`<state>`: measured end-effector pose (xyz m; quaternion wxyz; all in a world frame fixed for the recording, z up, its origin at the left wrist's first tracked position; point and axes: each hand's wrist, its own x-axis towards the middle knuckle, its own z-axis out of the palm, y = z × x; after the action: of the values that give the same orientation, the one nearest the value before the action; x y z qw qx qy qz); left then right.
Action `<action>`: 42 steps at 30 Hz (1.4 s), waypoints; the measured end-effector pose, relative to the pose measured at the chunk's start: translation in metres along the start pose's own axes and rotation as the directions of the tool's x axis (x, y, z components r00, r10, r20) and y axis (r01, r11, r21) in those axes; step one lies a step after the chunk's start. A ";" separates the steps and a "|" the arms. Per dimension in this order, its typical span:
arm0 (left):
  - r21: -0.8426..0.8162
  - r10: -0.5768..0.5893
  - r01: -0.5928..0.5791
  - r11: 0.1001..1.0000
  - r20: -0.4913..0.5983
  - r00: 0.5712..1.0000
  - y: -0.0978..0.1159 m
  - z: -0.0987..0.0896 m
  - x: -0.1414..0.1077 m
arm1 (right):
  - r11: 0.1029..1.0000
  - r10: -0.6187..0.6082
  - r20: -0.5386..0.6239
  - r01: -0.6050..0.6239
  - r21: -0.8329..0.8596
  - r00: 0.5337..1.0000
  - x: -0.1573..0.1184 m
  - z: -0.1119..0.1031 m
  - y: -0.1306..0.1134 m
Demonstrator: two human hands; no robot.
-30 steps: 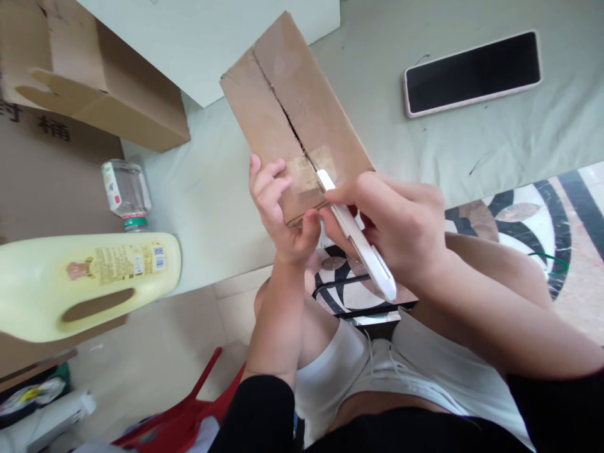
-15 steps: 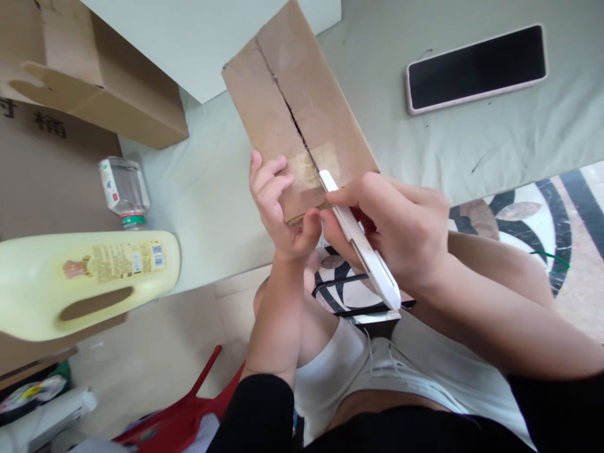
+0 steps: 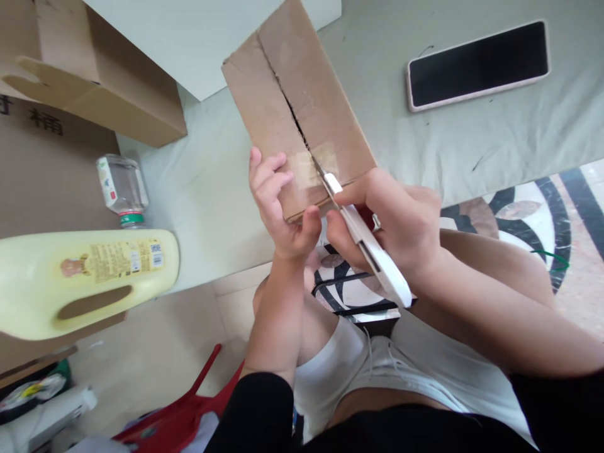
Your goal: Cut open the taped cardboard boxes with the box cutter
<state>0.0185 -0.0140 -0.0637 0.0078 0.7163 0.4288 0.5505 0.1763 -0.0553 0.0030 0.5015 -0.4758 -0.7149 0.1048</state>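
Brown rectangular cardboard box (image 3: pixel 316 107): blade lying along the taped seam

Location: the box is sitting in the left hand (image 3: pixel 283 220), over the near side of a pale green cloth-covered table (image 3: pixel 217 195); whether the table is bearing any weight, cannot tell. Left grip is bracing the box's near left corner, thumb pressing by the near end, fingers curling onto the seamed face. Right hand (image 3: pixel 399 220): grip is clasping a slim white cutter (image 3: pixel 363 231).

Step, as judged: slitting the yellowish tape patch (image 3: pixel 303 171) at the seam. The thin grey blade (image 3: pixel 318 167) is lying over the patch; beyond it the seam is gaping. Next move, as judged, is calling for a shallow stroke in line with the seam, left thumb kept off that line.

Orientation: long axis is running with the seam, the far end slanting away toward the person's left. Blade tip is pointing toward that end.
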 end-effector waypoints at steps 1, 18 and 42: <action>-0.017 0.014 -0.014 1.000 -0.001 1.000 0.001 0.000 0.000 | 1.000 0.013 0.024 -0.013 0.009 1.000 0.000 0.000 0.001; 0.011 0.089 -0.089 0.996 -0.001 0.996 0.002 -0.003 0.005 | 0.998 -0.058 -0.049 0.058 0.001 0.997 0.008 -0.014 -0.004; -0.038 0.101 -0.103 0.994 -0.036 0.994 0.003 -0.001 0.004 | 0.989 0.091 0.067 -0.098 0.110 0.994 0.014 -0.030 -0.006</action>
<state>0.0195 -0.0132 -0.0587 -0.0133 0.7274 0.3806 0.5708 0.1970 -0.0576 0.0295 0.4996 -0.4766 -0.6998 0.1834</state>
